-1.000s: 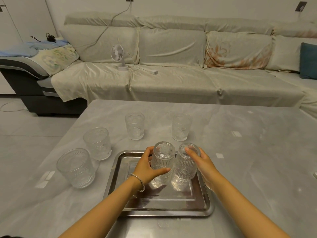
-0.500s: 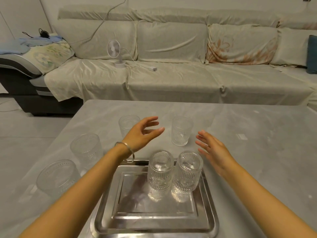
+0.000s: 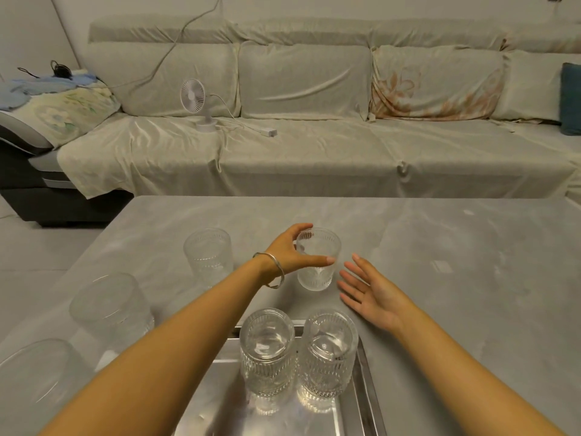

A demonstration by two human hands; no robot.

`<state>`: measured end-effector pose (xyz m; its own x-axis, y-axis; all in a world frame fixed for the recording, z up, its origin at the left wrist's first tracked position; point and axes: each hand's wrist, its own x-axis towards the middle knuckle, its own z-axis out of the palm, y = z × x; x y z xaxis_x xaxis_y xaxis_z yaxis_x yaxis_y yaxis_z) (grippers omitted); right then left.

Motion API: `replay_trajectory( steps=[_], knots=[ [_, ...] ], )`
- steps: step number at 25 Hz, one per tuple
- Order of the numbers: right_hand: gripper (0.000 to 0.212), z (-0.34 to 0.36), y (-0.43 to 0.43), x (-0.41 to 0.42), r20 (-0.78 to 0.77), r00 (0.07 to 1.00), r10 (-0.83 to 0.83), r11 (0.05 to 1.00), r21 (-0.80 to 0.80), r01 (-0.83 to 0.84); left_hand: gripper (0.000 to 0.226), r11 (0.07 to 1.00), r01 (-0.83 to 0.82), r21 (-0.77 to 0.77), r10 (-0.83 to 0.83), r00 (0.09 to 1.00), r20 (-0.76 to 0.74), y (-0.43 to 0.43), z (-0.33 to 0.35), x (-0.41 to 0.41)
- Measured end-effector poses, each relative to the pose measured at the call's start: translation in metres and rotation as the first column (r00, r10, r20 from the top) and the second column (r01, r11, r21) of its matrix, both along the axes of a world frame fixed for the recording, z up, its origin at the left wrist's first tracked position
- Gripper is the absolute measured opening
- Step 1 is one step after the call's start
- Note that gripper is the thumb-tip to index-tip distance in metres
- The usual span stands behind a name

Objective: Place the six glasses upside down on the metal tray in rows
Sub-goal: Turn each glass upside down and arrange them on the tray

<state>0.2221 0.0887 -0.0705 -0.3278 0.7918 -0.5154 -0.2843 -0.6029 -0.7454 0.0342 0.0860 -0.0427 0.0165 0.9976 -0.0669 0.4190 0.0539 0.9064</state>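
Observation:
Two ribbed glasses stand upside down side by side at the far end of the metal tray [image 3: 361, 404]: a left inverted glass [image 3: 267, 354] and a right inverted glass [image 3: 328, 354]. Beyond the tray an upright glass [image 3: 319, 272] stands on the table, and my left hand [image 3: 292, 253] wraps its fingers and thumb around its upper part. My right hand [image 3: 371, 294] is flat and open just right of that glass, not touching it. Three more upright glasses stand to the left: a far glass [image 3: 208, 254], a middle glass [image 3: 110, 309] and a near glass [image 3: 34, 372], blurred.
The grey marble-look table [image 3: 440, 278] extends wide to the right. A covered sofa [image 3: 314, 146] with a small white fan [image 3: 193, 99] and its cable runs behind the table's far edge.
Both hands left the two inverted glasses on the tray and reached forward. My left hand has closed around the far upright glass; my right hand moved up beside it. The view tilted down.

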Motion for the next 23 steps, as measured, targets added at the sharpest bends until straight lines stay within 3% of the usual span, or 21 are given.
replay_trajectory(
  steps=[5,7,10,14,17,19,21,23],
  knots=[
    [0.056,0.001,-0.002,0.000,-0.032,0.999,0.029,0.999,0.022,-0.028,0.080,0.990,-0.102,0.102,0.105,0.994,-0.029,0.002,0.001,0.002],
    [0.054,0.007,-0.006,0.000,-0.043,0.998,0.038,0.998,0.047,-0.036,0.077,0.971,-0.200,0.130,0.180,0.973,0.146,-0.005,0.010,0.001],
    [0.052,0.026,-0.013,-0.002,-0.121,0.992,0.047,0.995,0.092,-0.036,0.076,0.960,-0.261,0.099,0.184,0.858,0.480,-0.021,0.033,0.002],
    [0.060,0.070,-0.033,-0.010,-0.264,0.963,0.056,0.982,0.190,-0.004,0.071,0.981,-0.191,0.031,0.120,0.724,0.679,-0.054,0.062,-0.003],
    [0.050,0.099,-0.056,-0.018,-0.109,0.989,0.101,0.932,0.358,-0.055,0.063,0.988,-0.152,0.032,0.085,0.703,0.706,-0.086,0.078,-0.023],
    [0.063,0.114,-0.073,-0.023,0.052,0.991,0.122,0.857,0.498,-0.131,0.053,0.994,-0.104,0.029,0.053,0.703,0.709,-0.113,0.087,-0.038],
    [0.079,0.129,-0.090,-0.030,0.157,0.978,0.137,0.762,0.615,-0.205,0.045,0.996,-0.084,0.014,0.056,0.763,0.644,-0.140,0.092,-0.051],
    [0.074,0.141,-0.107,-0.042,0.208,0.958,0.197,0.673,0.681,-0.287,0.050,0.999,-0.038,-0.002,0.033,0.842,0.538,-0.165,0.091,-0.061]
  ],
)
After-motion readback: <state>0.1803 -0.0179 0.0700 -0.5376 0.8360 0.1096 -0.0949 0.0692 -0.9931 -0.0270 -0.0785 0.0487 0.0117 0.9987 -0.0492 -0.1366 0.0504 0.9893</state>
